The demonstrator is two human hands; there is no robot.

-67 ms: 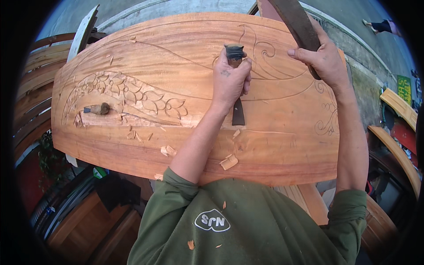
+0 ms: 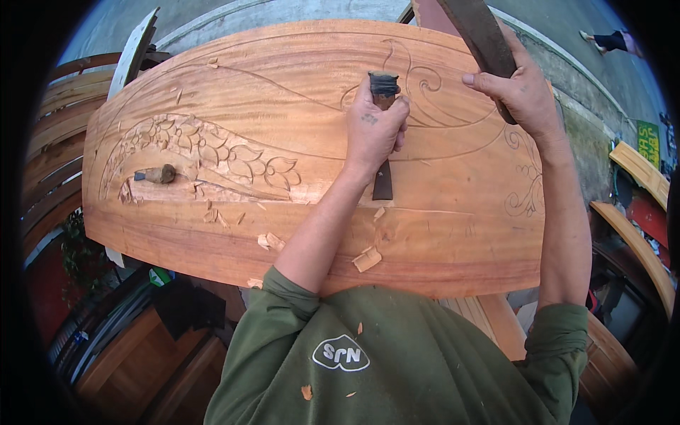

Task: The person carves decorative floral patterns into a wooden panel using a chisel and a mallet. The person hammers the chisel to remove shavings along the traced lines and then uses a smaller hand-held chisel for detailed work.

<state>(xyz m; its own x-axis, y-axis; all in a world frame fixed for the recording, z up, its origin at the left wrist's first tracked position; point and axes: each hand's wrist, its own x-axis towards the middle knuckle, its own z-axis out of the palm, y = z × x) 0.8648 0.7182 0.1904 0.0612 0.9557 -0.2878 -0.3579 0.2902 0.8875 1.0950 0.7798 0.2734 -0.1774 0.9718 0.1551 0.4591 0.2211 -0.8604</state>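
Observation:
A broad wooden panel (image 2: 453, 255) carries carved leaves at left and scrolling lines at right. My left hand (image 2: 375, 127) is closed around a wood chisel (image 2: 383, 185), its wrapped handle end pointing away from me and its flat dark blade meeting the panel near the middle. Over the panel's right part, my right hand (image 2: 524, 92) grips a long dark wooden mallet (image 2: 485, 46), raised above the surface; its far end leaves the picture. A second, short chisel (image 2: 157, 174) with a rounded handle lies on the carved area at left.
Curled wood shavings (image 2: 367, 260) are scattered over the panel. Wooden slats (image 2: 60, 149) stand at left, and more boards (image 2: 641, 173) lean at right. A person (image 2: 615, 42) is on the pavement at the far upper right.
My left hand and the chisel's handle have shifted slightly to the right, while the blade's tip stays nearly in place. My right hand and the mallet have moved slightly right.

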